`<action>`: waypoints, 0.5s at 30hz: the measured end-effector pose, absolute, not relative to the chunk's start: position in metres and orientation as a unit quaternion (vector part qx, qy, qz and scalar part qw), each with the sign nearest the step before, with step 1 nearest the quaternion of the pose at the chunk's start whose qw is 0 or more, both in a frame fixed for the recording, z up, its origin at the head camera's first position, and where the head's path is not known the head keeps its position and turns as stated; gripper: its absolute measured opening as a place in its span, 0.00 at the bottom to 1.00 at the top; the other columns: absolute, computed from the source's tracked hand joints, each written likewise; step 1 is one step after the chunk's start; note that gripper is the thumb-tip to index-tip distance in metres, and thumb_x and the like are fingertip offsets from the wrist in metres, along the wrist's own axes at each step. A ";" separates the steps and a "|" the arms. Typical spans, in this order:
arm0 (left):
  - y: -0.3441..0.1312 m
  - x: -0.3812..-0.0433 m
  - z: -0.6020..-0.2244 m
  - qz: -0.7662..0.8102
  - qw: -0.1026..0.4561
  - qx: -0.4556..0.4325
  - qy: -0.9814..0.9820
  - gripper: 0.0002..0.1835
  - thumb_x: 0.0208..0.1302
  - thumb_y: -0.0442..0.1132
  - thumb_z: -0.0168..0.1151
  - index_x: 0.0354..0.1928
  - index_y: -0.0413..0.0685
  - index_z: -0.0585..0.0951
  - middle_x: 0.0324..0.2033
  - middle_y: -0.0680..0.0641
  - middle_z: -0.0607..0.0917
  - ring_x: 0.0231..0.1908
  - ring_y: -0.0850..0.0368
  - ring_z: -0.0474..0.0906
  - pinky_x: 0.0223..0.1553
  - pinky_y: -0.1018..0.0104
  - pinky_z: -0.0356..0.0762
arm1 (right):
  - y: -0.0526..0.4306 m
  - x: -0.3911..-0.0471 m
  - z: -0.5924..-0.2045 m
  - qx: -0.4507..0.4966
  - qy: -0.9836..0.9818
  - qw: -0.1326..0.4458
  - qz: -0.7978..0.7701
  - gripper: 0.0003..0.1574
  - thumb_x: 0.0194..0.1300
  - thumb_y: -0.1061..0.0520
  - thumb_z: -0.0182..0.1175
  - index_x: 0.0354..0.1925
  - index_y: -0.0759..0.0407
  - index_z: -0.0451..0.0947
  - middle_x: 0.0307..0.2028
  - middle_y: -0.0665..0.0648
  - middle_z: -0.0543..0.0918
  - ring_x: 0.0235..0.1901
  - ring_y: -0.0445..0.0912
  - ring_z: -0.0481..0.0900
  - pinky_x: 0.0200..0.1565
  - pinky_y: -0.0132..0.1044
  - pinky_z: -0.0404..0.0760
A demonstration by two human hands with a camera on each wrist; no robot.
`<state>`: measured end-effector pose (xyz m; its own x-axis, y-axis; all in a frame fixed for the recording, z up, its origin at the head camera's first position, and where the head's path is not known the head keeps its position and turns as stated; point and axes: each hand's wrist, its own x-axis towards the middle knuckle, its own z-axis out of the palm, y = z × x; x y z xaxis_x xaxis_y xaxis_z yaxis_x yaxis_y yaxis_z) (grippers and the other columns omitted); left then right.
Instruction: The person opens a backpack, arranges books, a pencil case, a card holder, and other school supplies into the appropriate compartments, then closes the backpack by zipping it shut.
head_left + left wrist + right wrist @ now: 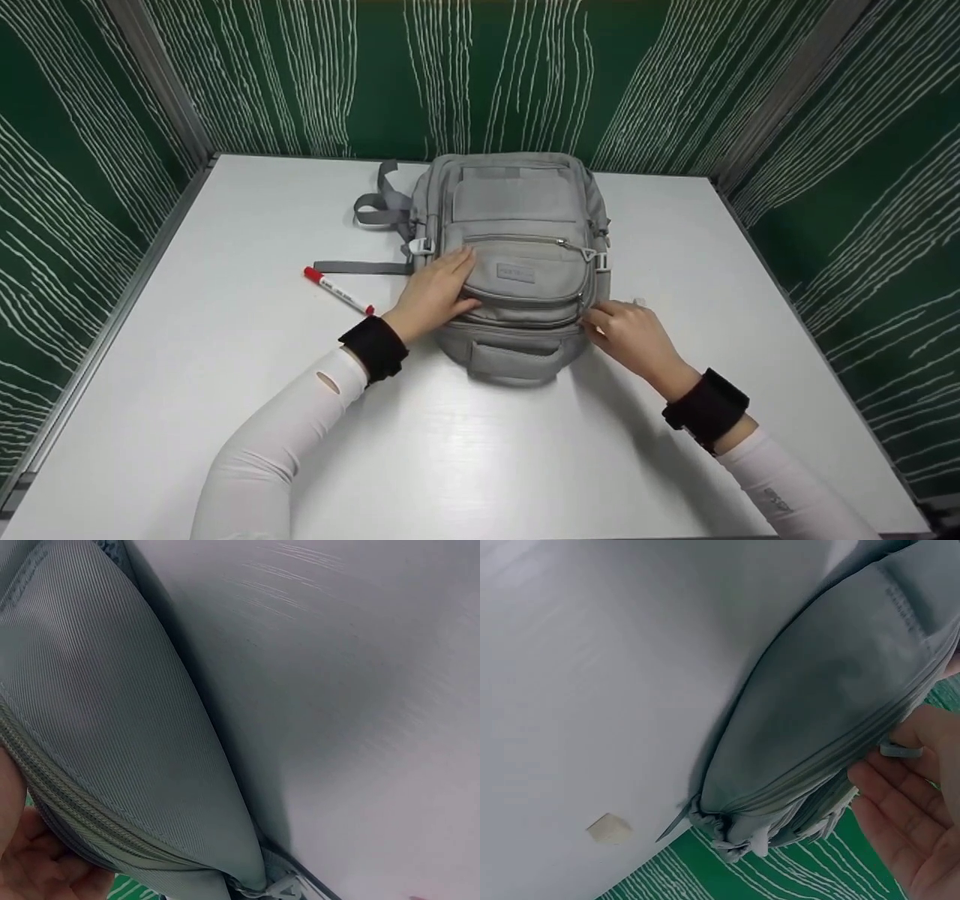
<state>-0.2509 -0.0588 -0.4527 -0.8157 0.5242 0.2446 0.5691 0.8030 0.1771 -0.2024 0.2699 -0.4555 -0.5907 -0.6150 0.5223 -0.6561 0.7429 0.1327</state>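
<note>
A grey backpack (517,199) lies front side up on the white table, its top handle (517,361) toward me. My left hand (439,289) rests on the left side of its front pocket, fingers extended over the fabric and thumb near the zipper seam. At the pocket's right edge, my right hand (626,334) pinches a zipper pull (900,750) between thumb and forefinger. The other right fingers are loosely bent beside the bag's side in the right wrist view. In the left wrist view, a curved double zipper (82,802) runs beside the left fingers.
A white marker with red ends (337,291) lies left of the backpack, close to a loose grey strap (364,268). A small off-white block (609,829) sits on the table (262,225) to the bag's right. Green panels with white streaks (382,75) stand around the table.
</note>
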 end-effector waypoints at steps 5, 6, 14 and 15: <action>-0.059 -0.250 -0.454 -0.123 0.087 -0.287 -0.946 0.45 0.67 0.55 0.67 0.75 0.33 0.64 0.75 0.35 0.67 0.76 0.40 0.66 0.79 0.52 0.62 | 0.262 -0.196 -0.455 0.360 -0.891 0.272 0.049 0.09 0.52 0.68 0.74 0.32 0.60 0.84 0.29 0.54 0.86 0.28 0.49 0.84 0.28 0.42 0.84; -0.059 -0.250 -0.454 -0.122 0.086 -0.287 -0.946 0.45 0.67 0.55 0.67 0.75 0.33 0.64 0.75 0.35 0.67 0.76 0.40 0.66 0.79 0.52 0.62 | 0.261 -0.195 -0.455 0.361 -0.891 0.272 0.051 0.10 0.51 0.68 0.74 0.32 0.60 0.84 0.29 0.54 0.86 0.28 0.49 0.84 0.28 0.42 0.84; -0.058 -0.251 -0.453 -0.121 0.083 -0.286 -0.947 0.44 0.67 0.56 0.66 0.75 0.34 0.65 0.75 0.35 0.67 0.76 0.41 0.65 0.79 0.51 0.61 | 0.250 -0.192 -0.457 0.372 -0.884 0.276 0.059 0.09 0.52 0.67 0.74 0.32 0.60 0.83 0.29 0.54 0.86 0.28 0.48 0.85 0.30 0.41 0.85; -0.058 -0.251 -0.453 -0.120 0.082 -0.285 -0.947 0.44 0.67 0.56 0.66 0.75 0.34 0.65 0.75 0.35 0.67 0.76 0.41 0.65 0.79 0.52 0.61 | 0.249 -0.192 -0.457 0.374 -0.883 0.278 0.061 0.09 0.53 0.66 0.74 0.32 0.60 0.83 0.29 0.54 0.86 0.28 0.48 0.85 0.30 0.41 0.85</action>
